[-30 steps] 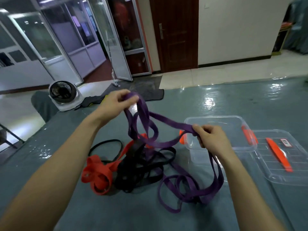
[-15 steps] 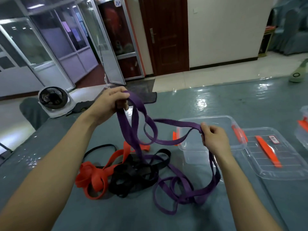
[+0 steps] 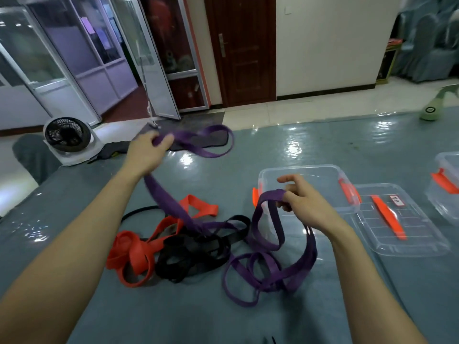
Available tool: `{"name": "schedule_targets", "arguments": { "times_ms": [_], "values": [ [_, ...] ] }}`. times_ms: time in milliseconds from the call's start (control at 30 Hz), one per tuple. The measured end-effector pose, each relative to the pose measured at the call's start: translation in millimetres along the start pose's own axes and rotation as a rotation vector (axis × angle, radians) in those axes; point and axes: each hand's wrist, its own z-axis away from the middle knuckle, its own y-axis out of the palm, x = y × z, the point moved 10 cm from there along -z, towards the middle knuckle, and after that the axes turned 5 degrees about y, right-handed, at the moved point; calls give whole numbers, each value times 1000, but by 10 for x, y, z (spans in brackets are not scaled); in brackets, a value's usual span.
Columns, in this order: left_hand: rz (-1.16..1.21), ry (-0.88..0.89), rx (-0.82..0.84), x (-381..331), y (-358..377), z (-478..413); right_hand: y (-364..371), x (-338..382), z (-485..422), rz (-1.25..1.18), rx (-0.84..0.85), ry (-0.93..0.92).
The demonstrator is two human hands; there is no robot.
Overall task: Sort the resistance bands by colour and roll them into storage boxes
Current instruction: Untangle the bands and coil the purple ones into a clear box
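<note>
Grey bench: left hand and right hand pinch purple band; tugging could drag tangled black bands at 7 o'clock.

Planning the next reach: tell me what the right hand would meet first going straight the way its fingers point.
Probably the open clear box: the right hand, gripping the purple band, points over it; height above the rim is unclear.

Both hands — left, right — grip purple band above the red and black tangle.
</note>
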Motion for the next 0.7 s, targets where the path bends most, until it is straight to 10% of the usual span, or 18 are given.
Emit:
{"name": "schedule_targets", "arguments": {
  "times_ms": [100, 300, 700],
  "values": [
    [-435, 8, 395, 85, 672, 498, 13, 201, 158, 72, 37, -50],
    [475, 503, 723, -1699, 1235, 1449, 216, 844, 485, -35, 122, -194],
    [887, 333, 154, -870, -1044, 827, 1413, 147, 190, 347, 270, -12]
  ]
}}
